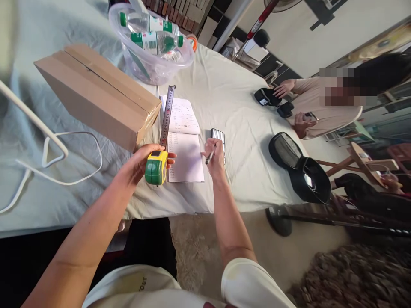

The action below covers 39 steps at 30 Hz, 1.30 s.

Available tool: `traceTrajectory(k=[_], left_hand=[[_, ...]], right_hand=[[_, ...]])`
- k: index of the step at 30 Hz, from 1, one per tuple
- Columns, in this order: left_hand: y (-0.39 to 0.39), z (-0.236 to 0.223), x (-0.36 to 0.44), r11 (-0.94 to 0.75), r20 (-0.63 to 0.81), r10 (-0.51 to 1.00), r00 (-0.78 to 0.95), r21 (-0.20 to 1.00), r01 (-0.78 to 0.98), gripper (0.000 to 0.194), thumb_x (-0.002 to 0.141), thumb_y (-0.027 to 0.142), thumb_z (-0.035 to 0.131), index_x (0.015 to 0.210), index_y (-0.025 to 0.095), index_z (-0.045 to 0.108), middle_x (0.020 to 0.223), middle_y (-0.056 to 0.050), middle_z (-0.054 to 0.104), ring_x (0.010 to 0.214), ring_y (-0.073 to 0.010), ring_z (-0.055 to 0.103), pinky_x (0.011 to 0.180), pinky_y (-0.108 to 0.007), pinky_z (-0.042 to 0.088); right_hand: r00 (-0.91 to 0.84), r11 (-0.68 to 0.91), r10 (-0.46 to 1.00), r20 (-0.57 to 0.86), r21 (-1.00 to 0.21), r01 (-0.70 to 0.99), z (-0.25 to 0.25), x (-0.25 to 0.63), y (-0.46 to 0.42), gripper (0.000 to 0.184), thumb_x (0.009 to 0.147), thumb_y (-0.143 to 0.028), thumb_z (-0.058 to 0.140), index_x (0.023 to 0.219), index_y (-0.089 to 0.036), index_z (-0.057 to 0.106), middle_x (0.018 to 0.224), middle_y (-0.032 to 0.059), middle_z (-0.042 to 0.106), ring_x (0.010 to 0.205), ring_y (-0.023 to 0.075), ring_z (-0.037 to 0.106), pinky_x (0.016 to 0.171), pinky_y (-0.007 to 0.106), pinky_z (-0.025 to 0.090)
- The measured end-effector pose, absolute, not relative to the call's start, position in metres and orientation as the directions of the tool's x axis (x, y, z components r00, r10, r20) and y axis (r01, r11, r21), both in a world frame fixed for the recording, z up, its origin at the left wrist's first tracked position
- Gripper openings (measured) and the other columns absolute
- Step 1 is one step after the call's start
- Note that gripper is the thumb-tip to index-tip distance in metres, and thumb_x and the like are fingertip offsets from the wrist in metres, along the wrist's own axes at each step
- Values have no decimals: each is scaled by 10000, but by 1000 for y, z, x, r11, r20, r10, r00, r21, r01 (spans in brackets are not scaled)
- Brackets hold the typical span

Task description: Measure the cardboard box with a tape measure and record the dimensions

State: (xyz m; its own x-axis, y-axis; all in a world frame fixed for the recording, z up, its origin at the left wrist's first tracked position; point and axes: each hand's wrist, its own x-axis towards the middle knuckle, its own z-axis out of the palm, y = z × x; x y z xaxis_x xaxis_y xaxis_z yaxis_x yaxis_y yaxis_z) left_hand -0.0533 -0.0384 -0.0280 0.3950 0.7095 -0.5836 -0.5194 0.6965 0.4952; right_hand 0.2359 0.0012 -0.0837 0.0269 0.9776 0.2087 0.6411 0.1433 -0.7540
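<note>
My left hand (pixel 144 160) is closed round a green and yellow tape measure (pixel 155 167). Its blade (pixel 167 113) is pulled out and runs away from me along the left side of an open notebook (pixel 186 158). Printed or written marks cover the far page, and a column of small writing runs down the near page's left edge. At the notebook's right edge, my right hand (pixel 216 156) grips a pen (pixel 210 156), its tip pointing down and to the left. Partly under that hand lies a phone (pixel 218 135) with a bright screen.
A closed cardboard box (pixel 99 94) stands left of the notebook, near a white cable (pixel 77 183). Behind is a clear plastic basket (pixel 183 63) of bottles. An open black case (pixel 310 179) lies at the right, and another person (pixel 324 102) handles black items there.
</note>
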Motion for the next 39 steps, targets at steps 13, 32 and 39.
traceTrajectory(k=[13, 32, 39], left_hand=[[-41, -24, -55, 702, -579, 708, 404, 516, -491, 134, 754, 227, 689, 852, 144, 650, 1035, -196, 794, 732, -247, 744, 595, -332, 601], [-43, -12, -48, 593, -430, 803, 412, 643, -484, 96, 784, 169, 643, 876, 140, 645, 679, -55, 671, 565, -179, 662, 562, -294, 563], [-70, 35, -66, 385, -204, 899, 388, 791, -476, 48, 843, 172, 636, 838, 170, 683, 692, -47, 662, 593, -183, 661, 582, -284, 554]], right_hand=[[244, -179, 965, -92, -915, 363, -65, 224, -24, 496, 812, -699, 602, 1041, -275, 485, 1204, 93, 676, 1058, 224, 705, 800, 384, 594], [-13, 288, 940, 342, -771, 568, -57, 156, 33, 367, 951, -611, 495, 1037, -255, 500, 1190, 99, 716, 1109, 223, 691, 994, 422, 539], [-280, 402, 911, 303, -800, 445, -57, 101, 29, 757, 737, -716, 733, 1201, -245, 365, 1522, 200, 518, 1371, 261, 576, 1119, 450, 509]])
